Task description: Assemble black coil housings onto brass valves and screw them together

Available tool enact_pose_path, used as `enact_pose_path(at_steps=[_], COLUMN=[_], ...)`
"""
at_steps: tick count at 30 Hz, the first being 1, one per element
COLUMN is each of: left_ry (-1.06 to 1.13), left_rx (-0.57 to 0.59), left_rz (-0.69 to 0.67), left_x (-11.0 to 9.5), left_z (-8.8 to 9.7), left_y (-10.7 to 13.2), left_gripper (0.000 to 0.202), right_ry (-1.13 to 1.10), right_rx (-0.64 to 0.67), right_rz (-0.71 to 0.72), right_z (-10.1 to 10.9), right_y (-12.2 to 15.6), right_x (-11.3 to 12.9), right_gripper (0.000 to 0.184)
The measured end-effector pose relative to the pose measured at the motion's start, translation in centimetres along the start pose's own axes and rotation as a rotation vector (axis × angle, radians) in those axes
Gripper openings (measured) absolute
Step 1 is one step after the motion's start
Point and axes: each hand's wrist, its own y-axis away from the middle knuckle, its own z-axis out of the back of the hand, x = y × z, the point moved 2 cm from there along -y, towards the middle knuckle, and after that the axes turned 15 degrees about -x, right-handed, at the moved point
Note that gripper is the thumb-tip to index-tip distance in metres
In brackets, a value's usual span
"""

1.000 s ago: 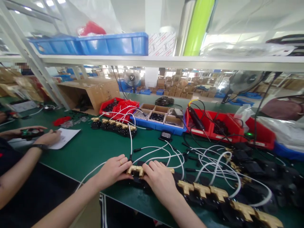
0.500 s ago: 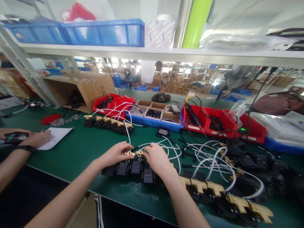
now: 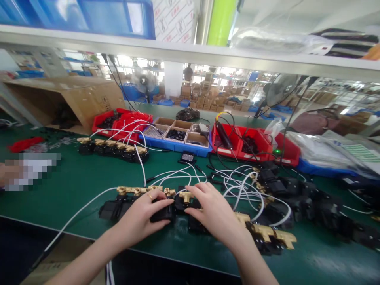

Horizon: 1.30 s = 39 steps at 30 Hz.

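Note:
Black valve units with brass tee fittings stand in a row on the green worktop. My left hand (image 3: 145,217) is closed around the black body (image 3: 164,213) of a unit near the row's right end, thumb in front and fingers along its far side. My right hand (image 3: 212,209) has its thumb and fingers curved about the neighbouring valve unit with a brass tee (image 3: 186,196); the palm hides part of it. A narrow gap separates the two units. Brass fittings (image 3: 137,191) line the row's far side, and a white cable (image 3: 86,206) runs from its left end.
Another row of brass-and-black units (image 3: 114,149) stands behind. Tangled white cables (image 3: 237,186) and black units (image 3: 299,194) lie to the right. Red bins (image 3: 285,152), a divided blue tray (image 3: 178,146) and a screwdriver (image 3: 223,135) line the back. A co-worker's hand is at far left.
My view has swung right and down. Both hands have moved from the brass fittings to the units at the row's right, which now stand slightly apart. More of the row's left end shows.

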Motion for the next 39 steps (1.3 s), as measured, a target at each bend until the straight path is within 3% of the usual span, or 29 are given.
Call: enact_pose_path(at_steps=[5,10,12,14,17,20,23,24,27,30,34,37,39], left_ry=[0.075,0.055,0.005,-0.064,-0.146,-0.138,-0.095,-0.095,-0.132,-0.125,-0.147,-0.055,0.033], left_rx=[0.044,0.147,0.171,0.167,0.071,-0.073,-0.088,-0.072,-0.029,0.002,0.139,0.347,0.416], left_rz=[0.146,0.094,0.053,0.008,-0.069,-0.151,-0.257,-0.299,-0.391,-0.380,-0.164,-0.013,0.086], left_x=[0.7,0.2,0.2,0.2,-0.4,-2.2,-4.2,-4.6,-4.6,-3.5,-2.4,-2.2,-1.9], left_z=[1.1,0.4,0.2,0.3,0.3,-1.0,-4.0,-5.0,-7.1,-7.0,-4.5,-3.4,-3.3], left_y=[-1.6,-2.4,-2.7,-3.0,-3.1,-3.2,-3.7,-4.1,-5.3,-6.4,-7.5,-8.6,-9.4], left_gripper=[0.035,0.036,0.035,0.030,0.031,0.046,0.049,0.047,0.039,0.048,0.059,0.042,0.040], right_ry=[0.096,-0.003,-0.045,-0.071,-0.133,-0.176,-0.138,-0.114,0.006,0.106,0.116,0.087,0.052], right_rx=[0.195,0.457,0.469,0.359,0.040,-0.254,-0.377,-0.368,-0.271,-0.159,-0.034,0.050,0.119], right_rz=[0.078,0.156,0.167,0.154,0.101,-0.006,-0.053,-0.044,-0.009,0.038,0.124,0.178,0.201], right_z=[-1.4,-1.3,-0.9,0.3,3.8,7.1,7.1,6.4,3.7,2.2,2.0,2.1,2.3], right_y=[-3.3,-7.0,-8.0,-8.1,-5.6,-0.2,5.3,6.6,8.2,7.5,6.2,5.5,4.7], right_x=[1.0,-1.0,-1.7,-2.3,-3.9,-6.2,-7.8,-8.0,-8.0,-7.9,-7.8,-7.8,-8.1], right_gripper=[0.017,0.026,0.025,0.023,0.018,0.027,0.023,0.022,0.054,0.055,0.048,0.046,0.034])
